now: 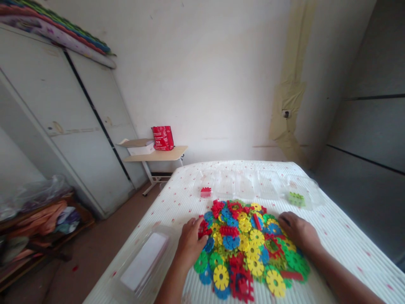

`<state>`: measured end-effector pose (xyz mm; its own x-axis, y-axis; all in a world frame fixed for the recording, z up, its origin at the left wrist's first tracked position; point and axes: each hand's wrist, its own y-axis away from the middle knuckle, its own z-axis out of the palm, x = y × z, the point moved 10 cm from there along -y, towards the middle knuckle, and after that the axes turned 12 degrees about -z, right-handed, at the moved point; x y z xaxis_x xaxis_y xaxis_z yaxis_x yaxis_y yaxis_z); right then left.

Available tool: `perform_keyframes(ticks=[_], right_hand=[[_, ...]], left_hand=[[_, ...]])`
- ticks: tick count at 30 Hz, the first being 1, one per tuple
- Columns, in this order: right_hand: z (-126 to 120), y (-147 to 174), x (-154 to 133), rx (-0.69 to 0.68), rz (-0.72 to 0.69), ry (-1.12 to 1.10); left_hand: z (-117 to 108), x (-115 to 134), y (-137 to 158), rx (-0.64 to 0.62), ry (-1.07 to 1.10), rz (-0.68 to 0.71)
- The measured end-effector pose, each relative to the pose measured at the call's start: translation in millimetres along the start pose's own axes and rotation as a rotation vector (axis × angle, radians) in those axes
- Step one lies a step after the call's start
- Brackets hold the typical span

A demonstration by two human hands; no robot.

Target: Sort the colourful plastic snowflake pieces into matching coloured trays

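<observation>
A heap of plastic interlocking pieces (243, 242) lies on the bed in front of me, mixing yellow, blue and green notched discs with red square toothed pieces. At the heap's left edge rests my left hand (190, 242), thumb and index finger apart around a red toothed piece (202, 228) without a visible pinch. My right hand (299, 231) lies against the upper right edge, near green and blue discs, its fingers extended inward and partly hidden. Behind the heap is a clear compartment tray (243, 184). A red stack (205, 192) sits at its left, and a light green stack (296, 198) at its right.
A clear plastic box (118, 280) with a white slab (145, 261) lies to the left on the patterned bed cover (172, 196). Beyond the bed, a small table (177, 153) bears a red bag (163, 138) and a white box (141, 149). A wardrobe (85, 126) stands left.
</observation>
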<state>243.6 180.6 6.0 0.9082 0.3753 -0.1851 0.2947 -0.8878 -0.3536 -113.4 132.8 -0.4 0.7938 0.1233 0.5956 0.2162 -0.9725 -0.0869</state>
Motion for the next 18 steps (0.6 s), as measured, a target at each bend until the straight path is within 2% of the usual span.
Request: perform_keyframes(ticks=[13,18], right_hand=[[1,0,3,0.02,0.004,-0.021],[-23,0,5,0.163,-0.002,-0.171]], left_hand=[[-12,4,-4,0.111,0.057,0.061],[-27,4,-2,0.183,0.208,0.034]])
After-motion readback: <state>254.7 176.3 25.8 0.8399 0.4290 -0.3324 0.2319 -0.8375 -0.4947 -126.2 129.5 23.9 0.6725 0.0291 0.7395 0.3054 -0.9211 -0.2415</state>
